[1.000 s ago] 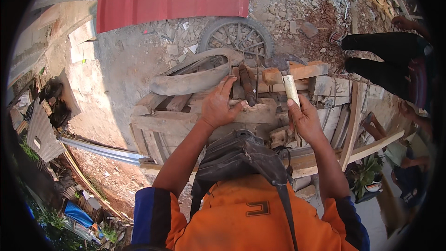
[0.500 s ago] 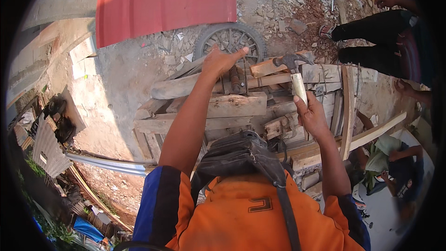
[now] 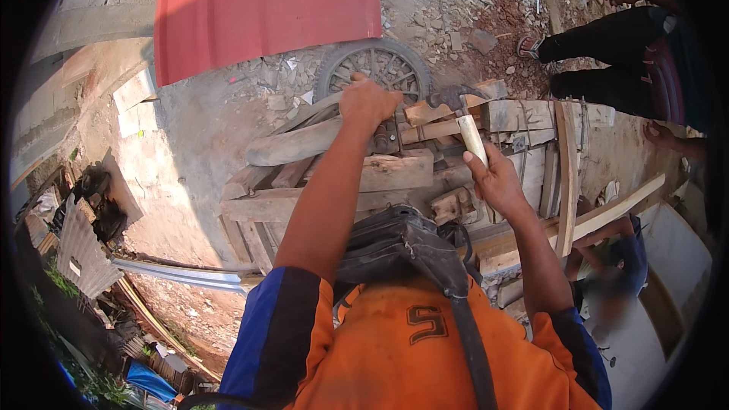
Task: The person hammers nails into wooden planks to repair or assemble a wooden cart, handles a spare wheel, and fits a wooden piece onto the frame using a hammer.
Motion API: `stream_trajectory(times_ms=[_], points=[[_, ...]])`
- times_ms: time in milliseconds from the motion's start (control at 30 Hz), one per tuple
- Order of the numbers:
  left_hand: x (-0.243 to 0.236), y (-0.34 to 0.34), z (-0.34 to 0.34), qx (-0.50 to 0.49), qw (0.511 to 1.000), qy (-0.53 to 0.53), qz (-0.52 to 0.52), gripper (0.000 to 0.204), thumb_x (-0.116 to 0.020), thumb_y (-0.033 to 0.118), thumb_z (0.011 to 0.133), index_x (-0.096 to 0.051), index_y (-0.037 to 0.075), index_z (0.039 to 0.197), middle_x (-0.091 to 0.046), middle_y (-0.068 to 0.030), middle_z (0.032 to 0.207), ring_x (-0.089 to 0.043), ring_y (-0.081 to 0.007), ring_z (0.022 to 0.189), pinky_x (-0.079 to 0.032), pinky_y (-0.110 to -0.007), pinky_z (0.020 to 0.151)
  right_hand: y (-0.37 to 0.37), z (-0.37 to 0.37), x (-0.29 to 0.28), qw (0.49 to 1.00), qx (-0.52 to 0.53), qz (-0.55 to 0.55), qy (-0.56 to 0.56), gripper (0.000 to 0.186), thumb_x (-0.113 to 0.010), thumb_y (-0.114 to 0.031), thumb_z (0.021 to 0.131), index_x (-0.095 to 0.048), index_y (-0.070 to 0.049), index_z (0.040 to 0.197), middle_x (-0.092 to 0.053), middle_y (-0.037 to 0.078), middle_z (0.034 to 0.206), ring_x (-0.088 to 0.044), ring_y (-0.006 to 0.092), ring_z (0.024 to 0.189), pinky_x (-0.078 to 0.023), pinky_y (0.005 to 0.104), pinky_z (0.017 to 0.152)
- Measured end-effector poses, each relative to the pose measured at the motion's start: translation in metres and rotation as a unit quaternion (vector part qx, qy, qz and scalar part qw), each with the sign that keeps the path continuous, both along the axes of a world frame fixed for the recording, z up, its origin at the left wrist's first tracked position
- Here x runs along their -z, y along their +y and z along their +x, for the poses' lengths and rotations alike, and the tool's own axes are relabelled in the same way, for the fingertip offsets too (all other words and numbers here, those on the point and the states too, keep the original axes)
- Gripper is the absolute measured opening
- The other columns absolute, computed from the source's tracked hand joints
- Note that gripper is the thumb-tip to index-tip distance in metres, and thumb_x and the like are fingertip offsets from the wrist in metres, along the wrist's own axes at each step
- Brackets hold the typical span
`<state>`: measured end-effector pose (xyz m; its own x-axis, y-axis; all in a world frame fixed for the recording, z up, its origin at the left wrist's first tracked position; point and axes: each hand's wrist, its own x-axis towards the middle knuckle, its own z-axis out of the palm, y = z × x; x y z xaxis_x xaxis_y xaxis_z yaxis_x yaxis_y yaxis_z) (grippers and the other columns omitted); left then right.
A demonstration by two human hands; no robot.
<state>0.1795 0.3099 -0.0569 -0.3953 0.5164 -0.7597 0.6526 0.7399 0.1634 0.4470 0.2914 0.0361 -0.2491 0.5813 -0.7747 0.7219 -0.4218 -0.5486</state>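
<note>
Sunlight cuts across the dusty ground (image 3: 163, 182) on the left, rubble (image 3: 465, 19) lies strewn up ahead, and all eyes are on the hammer (image 3: 472, 138)! It sits over the timber right of centre, pale handle slanting up to a dark metal head. The right hand (image 3: 501, 181) has it, fingers closed around the lower handle, thumb lying along it. That looks a sound hold: low on the handle for swing, and the wrist would do best kept loose.

Just beside the hammer's head lies a short wooden block (image 3: 427, 114); whether they touch, this angle won't say. Over to the left hand (image 3: 367, 100), reaching out above the brown rod (image 3: 382, 139), and whether it grips anything is impossible to tell: the back of the hand hides it. Good practice here would be fingers well clear of the hammer's path, and the wood seated firmly before any blow.

Outward now: a wooden frame (image 3: 266, 205) of rough beams fills the middle, with a curved grey piece (image 3: 292, 144) resting across it. Beyond lies a spoked wheel (image 3: 370, 44), then a red sheet (image 3: 266, 15). And on the right, a bystander in black trousers (image 3: 600, 47) stands near!
</note>
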Motion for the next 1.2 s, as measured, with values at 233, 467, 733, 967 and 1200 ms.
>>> stream_trajectory(times_ms=[233,467,733,967,1200], points=[[0.005,-0.001,-0.003,-0.006,1.000,0.001,-0.008,0.112,-0.071,0.055,0.074,-0.021,-0.017,0.144,-0.060,-0.0283,0.127,-0.061,-0.0351,0.119,-0.049,-0.036,0.099,-0.003,0.021,0.014,0.998,0.002,0.057,0.024,0.035,-0.059,-0.036,0.099,-0.055,-0.001,0.098,-0.055,0.006,0.067,-0.052,0.0135,0.056,-0.043,0.0315,0.053],[0.007,-0.006,0.001,-0.056,0.998,-0.017,-0.017,0.122,-0.073,0.058,0.069,-0.015,-0.017,0.146,-0.059,-0.0296,0.129,-0.059,-0.0373,0.120,-0.047,-0.037,0.101,0.008,-0.001,0.014,0.998,0.021,0.030,0.053,0.034,-0.058,-0.036,0.101,-0.052,-0.004,0.093,-0.048,0.000,0.063,-0.047,0.0083,0.045,-0.038,0.0273,0.043],[0.015,-0.011,0.005,-0.091,0.995,-0.006,0.042,0.114,-0.073,0.055,0.068,-0.025,-0.018,0.141,-0.059,-0.0299,0.127,-0.059,-0.0375,0.120,-0.047,-0.038,0.101,-0.003,0.006,0.020,0.999,0.026,0.005,0.033,0.034,-0.060,-0.037,0.099,-0.052,-0.004,0.093,-0.049,0.000,0.064,-0.048,0.0087,0.046,-0.039,0.0270,0.044],[0.024,-0.015,0.002,-0.083,0.996,0.002,0.043,0.110,-0.072,0.053,0.070,-0.027,-0.018,0.140,-0.059,-0.0300,0.128,-0.059,-0.0374,0.120,-0.048,-0.038,0.101,0.021,-0.010,0.019,0.992,-0.080,0.102,0.008,0.046,-0.058,-0.043,0.097,-0.058,0.003,0.105,-0.064,0.021,0.079,-0.063,0.0334,0.073,-0.048,0.0425,0.069],[0.026,-0.013,0.002,-0.095,0.993,-0.041,0.059,0.108,-0.071,0.053,0.071,-0.026,-0.018,0.140,-0.060,-0.0305,0.126,-0.060,-0.0383,0.118,-0.048,-0.038,0.100,0.050,-0.025,0.021,0.951,-0.270,0.065,-0.138,0.044,-0.050,-0.038,0.101,-0.052,0.005,0.112,-0.066,0.030,0.092,-0.063,0.0475,0.093,-0.048,0.0513,0.080]])
